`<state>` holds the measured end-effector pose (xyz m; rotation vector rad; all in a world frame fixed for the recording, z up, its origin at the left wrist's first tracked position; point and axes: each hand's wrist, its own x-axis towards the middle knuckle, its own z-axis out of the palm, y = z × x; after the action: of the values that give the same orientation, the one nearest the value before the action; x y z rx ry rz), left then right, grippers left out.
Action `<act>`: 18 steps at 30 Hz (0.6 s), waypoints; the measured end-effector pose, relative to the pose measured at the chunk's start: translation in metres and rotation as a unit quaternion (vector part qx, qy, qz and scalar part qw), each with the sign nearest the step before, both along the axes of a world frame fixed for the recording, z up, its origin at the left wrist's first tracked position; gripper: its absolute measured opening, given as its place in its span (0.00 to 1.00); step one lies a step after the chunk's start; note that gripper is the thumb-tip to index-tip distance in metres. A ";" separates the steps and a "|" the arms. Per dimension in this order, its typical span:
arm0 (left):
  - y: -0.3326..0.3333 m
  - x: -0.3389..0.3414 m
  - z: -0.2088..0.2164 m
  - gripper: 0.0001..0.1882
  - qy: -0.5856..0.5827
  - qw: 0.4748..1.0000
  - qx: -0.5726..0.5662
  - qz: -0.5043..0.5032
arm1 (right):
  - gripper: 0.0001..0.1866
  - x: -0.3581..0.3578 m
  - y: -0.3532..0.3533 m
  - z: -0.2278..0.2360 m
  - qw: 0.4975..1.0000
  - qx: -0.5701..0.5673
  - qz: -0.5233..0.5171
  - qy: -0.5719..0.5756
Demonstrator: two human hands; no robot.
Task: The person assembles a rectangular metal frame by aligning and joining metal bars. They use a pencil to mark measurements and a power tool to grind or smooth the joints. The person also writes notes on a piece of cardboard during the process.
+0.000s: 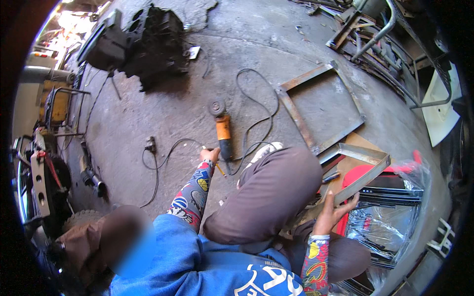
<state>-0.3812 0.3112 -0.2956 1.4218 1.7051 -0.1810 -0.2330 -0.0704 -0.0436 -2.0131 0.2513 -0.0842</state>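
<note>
My left hand is closed around a thin yellow stick that looks like a pencil, its pale tip showing beyond the fingers. Just right of that hand, an orange and black angle grinder lies on the concrete floor with its disc end away from me. My right hand grips the side of a bent grey metal frame, which slants up beside my raised knee. Part of the frame is hidden behind my leg and hand. Beyond it, a rusty rectangular metal frame lies flat on the floor.
A black cable loops around the grinder, and a plug lies to the left. A dark engine block stands at far left. Plastic-wrapped red and black parts sit at right. Metal tubing is piled at far right.
</note>
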 end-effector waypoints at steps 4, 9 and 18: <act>0.004 0.031 -0.034 0.43 0.112 0.978 0.115 -0.134 | 0.47 0.015 0.009 0.013 0.972 -0.216 0.058 -0.068; 0.013 0.053 -0.076 0.46 0.061 0.967 0.090 -0.230 | 0.44 0.018 0.009 0.009 0.976 -0.218 0.000 0.006; -0.004 0.092 0.011 0.21 -0.220 0.961 -0.167 0.025 | 0.41 0.019 -0.005 0.009 0.983 -0.181 -0.019 -0.034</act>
<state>-0.2888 0.3074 -0.2843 1.0707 1.2727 -0.1081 -0.2136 -0.0750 -0.0344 -2.3613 0.2441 -0.2364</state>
